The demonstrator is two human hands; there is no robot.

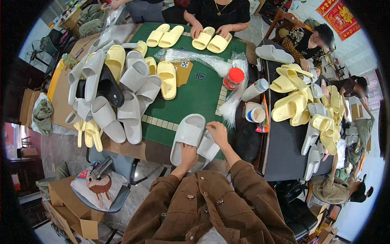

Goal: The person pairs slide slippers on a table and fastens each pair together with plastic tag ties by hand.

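At the near edge of the green table a grey slide slipper (191,129) lies with its toe pointing away from me. My left hand (188,156) reaches into its foot opening, the fingers partly hidden under the strap, and grips it. A second grey slide slipper (209,148) rests against its right side, partly beneath my right forearm. Just beyond that one, my right hand (218,133) is closed in a pinch beside the strap. Whatever is between those fingertips is too small to make out. A bundle of thin clear plastic strands (228,109) lies beyond my right hand.
Grey, yellow and black slippers (132,75) pile up at left on the green table (195,91). A red-lidded jar (234,77), white bottle (256,89) and cup (256,115) stand at right. More slippers (294,105) cover the dark table. Across from me, a person handles yellow slippers (203,38).
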